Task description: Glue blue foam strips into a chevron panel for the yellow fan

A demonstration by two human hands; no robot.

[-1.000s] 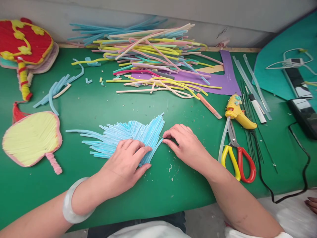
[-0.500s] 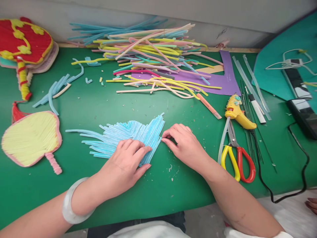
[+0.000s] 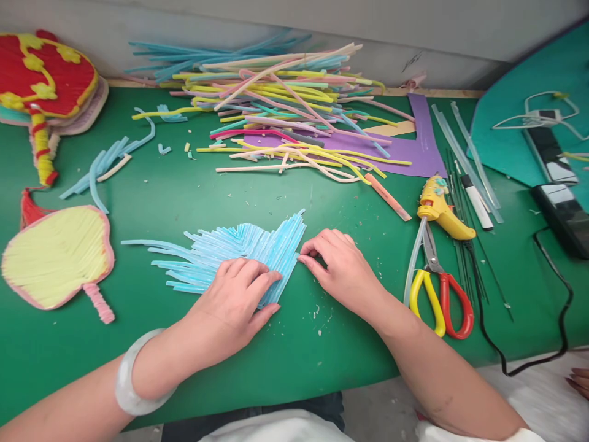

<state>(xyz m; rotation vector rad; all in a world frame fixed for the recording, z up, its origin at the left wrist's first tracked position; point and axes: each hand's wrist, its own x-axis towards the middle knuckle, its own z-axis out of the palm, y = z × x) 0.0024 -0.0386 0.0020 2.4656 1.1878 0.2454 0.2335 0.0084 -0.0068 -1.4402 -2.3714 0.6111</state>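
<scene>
A fan-shaped piece of light blue pipe cleaners (image 3: 251,242), laid side by side, rests on the green table. Its strands end loose and uneven on the left. My left hand (image 3: 232,294) lies over its lower middle with the fingers stretched out, covering part of it. At the right edge of the piece, my right hand (image 3: 338,267) has thumb and forefinger pinched on the end of an outer blue pipe cleaner. Most of what lies between those fingertips is too small to make out.
Behind is a heap of coloured pipe cleaners (image 3: 276,92) on purple sheet (image 3: 421,147). At right lie scissors (image 3: 432,264), a yellow glue gun (image 3: 442,209) and thin wires. At left are a yellow-green fan (image 3: 57,258), a red fan (image 3: 46,77) and blue offcuts (image 3: 103,166).
</scene>
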